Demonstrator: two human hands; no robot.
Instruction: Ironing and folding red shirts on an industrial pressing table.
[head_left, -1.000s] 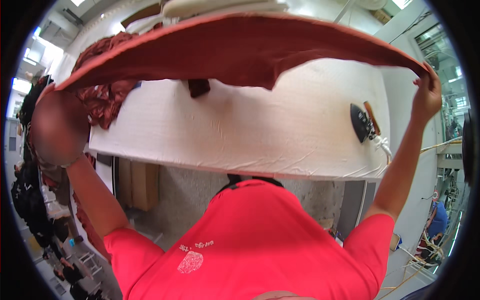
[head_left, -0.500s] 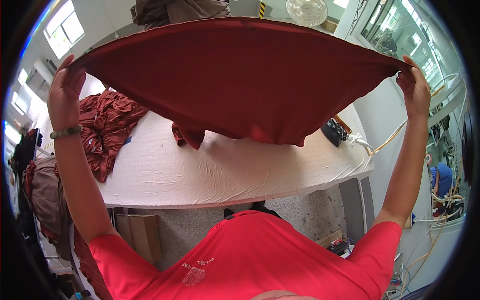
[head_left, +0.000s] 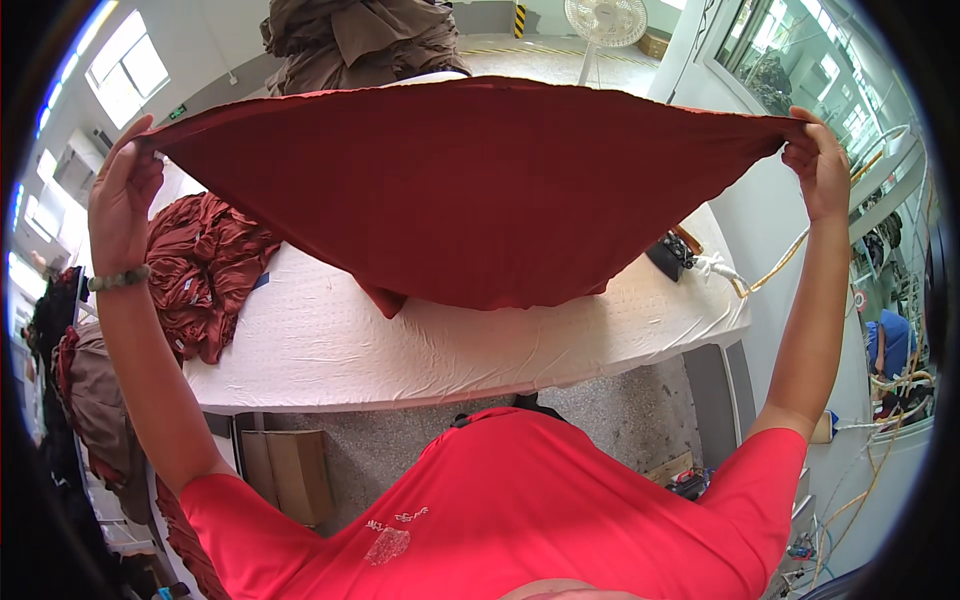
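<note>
White padded table (head_left: 420,350) lies bare below; left hand (head_left: 122,195) and right hand (head_left: 818,165) pinch red cloth (head_left: 480,190) corners, stretched wide

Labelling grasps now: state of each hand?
Left hand: closed, pinching one corner of the dark red fabric sheet.
Right hand: closed, pinching its opposite corner.

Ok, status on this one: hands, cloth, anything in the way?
Left hand and right hand each grip a corner of the dark red cloth, stretched above the white table. Red garment pile left, iron right.
</note>
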